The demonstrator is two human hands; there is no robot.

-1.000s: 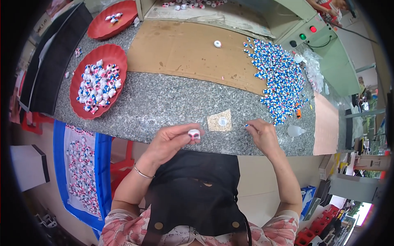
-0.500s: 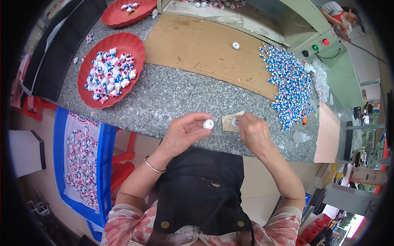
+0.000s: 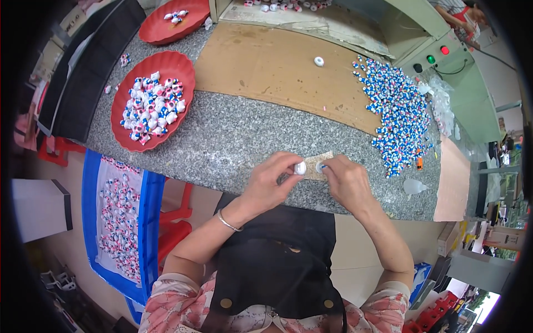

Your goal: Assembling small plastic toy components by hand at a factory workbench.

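Between thumb and fingertips, my left hand (image 3: 273, 180) pinches a small white rounded piece (image 3: 300, 167). My right hand (image 3: 350, 182) is closed just to the right of it, its fingertips together on a tiny blue piece (image 3: 324, 166) that they mostly hide. Directly by those fingertips is a small white round item (image 3: 319, 167), over a tan speckled card (image 3: 327, 156) on the grey stone worktop (image 3: 233, 127). Whether the fingertips touch the round item, I cannot tell. The two hands are close together but apart.
A red scalloped dish (image 3: 186, 75) of small painted figures stands left, another red dish (image 3: 191, 28) behind it. Small blue-and-white pieces (image 3: 391, 105) are heaped right, partly on cardboard (image 3: 266, 61). A green-grey machine (image 3: 466, 105) stands behind; a blue crate (image 3: 150, 222) sits lower left.
My left hand has moved right, toward my right hand. The white piece in it has turned, so its hole no longer faces me. The right hand remains by the card. The whole view has shifted slightly.
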